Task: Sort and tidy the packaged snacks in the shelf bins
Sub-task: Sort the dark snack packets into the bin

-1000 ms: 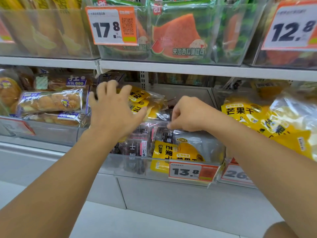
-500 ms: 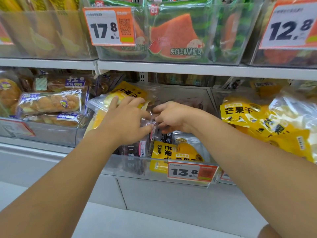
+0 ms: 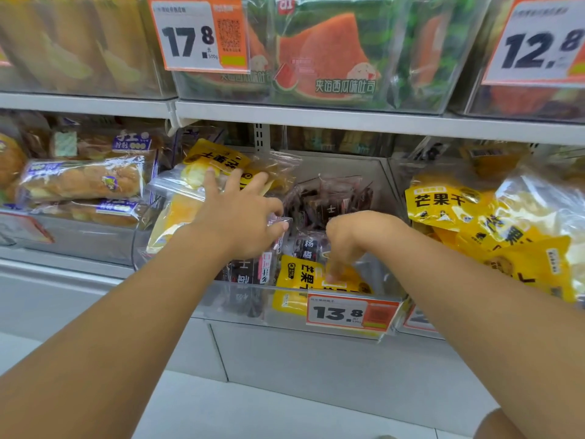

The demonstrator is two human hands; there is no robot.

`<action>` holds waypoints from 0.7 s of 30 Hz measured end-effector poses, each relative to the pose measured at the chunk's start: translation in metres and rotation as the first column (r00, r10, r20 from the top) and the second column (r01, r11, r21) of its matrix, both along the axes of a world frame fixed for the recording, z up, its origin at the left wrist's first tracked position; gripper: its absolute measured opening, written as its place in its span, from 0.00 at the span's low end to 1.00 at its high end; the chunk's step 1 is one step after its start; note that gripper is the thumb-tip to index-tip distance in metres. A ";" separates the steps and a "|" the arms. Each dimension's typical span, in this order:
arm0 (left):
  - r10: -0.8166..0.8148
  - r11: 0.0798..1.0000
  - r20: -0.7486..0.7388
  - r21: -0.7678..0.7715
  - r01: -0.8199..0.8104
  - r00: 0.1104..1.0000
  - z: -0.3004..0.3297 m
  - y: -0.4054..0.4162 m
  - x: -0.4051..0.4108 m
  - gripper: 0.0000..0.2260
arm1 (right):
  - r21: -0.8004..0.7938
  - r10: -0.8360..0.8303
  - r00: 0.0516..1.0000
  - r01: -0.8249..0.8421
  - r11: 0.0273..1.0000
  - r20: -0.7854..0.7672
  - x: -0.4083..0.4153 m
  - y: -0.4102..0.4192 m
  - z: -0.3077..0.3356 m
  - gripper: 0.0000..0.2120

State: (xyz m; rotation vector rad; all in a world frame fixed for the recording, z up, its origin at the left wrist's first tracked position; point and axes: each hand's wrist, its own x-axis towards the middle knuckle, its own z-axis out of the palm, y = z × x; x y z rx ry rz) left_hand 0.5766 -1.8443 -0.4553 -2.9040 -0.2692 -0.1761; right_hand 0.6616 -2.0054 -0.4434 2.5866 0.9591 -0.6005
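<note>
A person's left hand (image 3: pixel 243 217), fingers spread, is pressing a tilted yellow-labelled clear plastic snack bag (image 3: pixel 202 179) at the clear shelf bin's (image 3: pixel 253 308) left side, while the right hand (image 3: pixel 351 239), curled, is pinching a yellow mango packet (image 3: pixel 304 274) directly beneath it.

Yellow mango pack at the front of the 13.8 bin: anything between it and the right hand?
Nothing visible. The right hand reaches down over the clear bin rim, fingertips at the top of the yellow mango pack. Dark plum packs sit behind it. The left hand is on another yellow pack.
</note>
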 end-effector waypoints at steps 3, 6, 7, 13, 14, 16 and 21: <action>-0.036 0.999 0.031 -0.027 0.037 0.999 -0.001 0.004 -0.003 0.19 | 0.029 0.016 0.999 -0.015 0.999 -0.029 0.007 0.001 0.003 0.25; -0.052 0.998 0.031 -0.035 0.053 0.998 -0.001 0.008 -0.005 0.19 | -0.073 0.067 0.996 -0.071 0.995 -0.052 0.007 0.008 -0.007 0.38; -0.045 0.998 0.023 -0.034 0.046 0.999 0.000 0.009 -0.005 0.19 | -0.106 0.085 0.995 -0.091 0.990 -0.056 0.007 0.010 -0.009 0.39; -0.001 1.000 0.008 -0.015 0.001 1.000 0.000 0.005 -0.002 0.22 | -0.117 0.093 0.994 -0.099 0.988 -0.053 0.002 0.016 -0.009 0.38; -0.001 1.000 0.008 -0.017 0.001 1.000 0.000 0.005 -0.001 0.22 | -0.074 0.067 0.996 -0.072 0.995 -0.064 0.002 0.013 -0.005 0.39; -0.004 1.000 0.006 -0.020 0.004 1.000 0.000 0.004 -0.002 0.23 | 0.069 0.024 0.995 -0.017 0.997 -0.099 0.000 0.006 0.008 0.33; -0.031 0.997 0.007 -0.067 0.031 1.000 0.000 0.007 -0.003 0.21 | 0.414 0.019 0.996 -0.055 0.909 0.092 -0.016 -0.018 0.033 0.12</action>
